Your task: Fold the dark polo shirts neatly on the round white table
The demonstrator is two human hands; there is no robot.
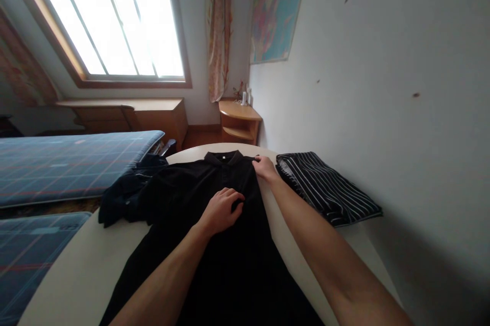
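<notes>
Landmark: black shirt, laid on the pale table, its collar at the far end and its body running toward the viewer. Right hand: at the shirt's far right shoulder edge, thumb and fingers pinching the fabric there. Left hand: over the shirt's front, nearer than the collar, palm down, fingers bent, thumb set apart from the index finger; cannot tell whether the fingertips grip any cloth. Striped cloth, black with pale lines: folded, on the table to the right of the shirt, apart from it. Dark blue cloth: bunched at the shirt's left side; the boundary between the two is hard to make out. Blue plaid pad: left of the shirt, beyond the table edge. Wooden desk: beyond the shirt, to the left. Corner shelf: beyond the collar, slightly right.
</notes>
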